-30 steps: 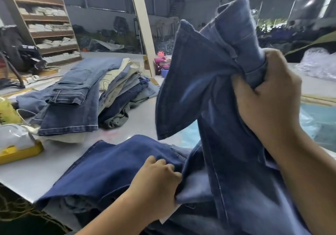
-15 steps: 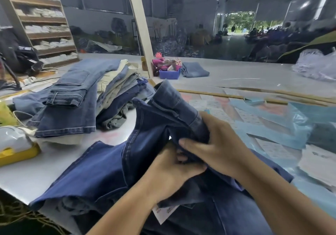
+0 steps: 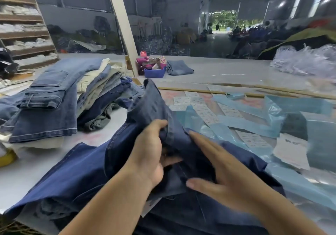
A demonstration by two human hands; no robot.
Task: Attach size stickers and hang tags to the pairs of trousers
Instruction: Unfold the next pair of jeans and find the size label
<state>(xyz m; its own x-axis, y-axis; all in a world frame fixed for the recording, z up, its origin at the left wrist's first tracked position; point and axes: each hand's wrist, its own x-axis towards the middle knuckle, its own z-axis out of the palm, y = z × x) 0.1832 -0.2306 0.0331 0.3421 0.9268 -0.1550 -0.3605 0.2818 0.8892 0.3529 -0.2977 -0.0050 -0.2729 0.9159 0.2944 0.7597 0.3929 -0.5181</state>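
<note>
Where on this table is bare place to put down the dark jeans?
Bare tabletop lies between the stacked trousers and the dark jeans. More lies beyond the blue bin, far back. The right is crowded with sticker sheets and blue plastic.

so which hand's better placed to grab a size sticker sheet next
Probably the right hand: it lies flat and free on the dark jeans, nearest the sticker sheets on its side. The left hand is gripping the fabric.
</note>
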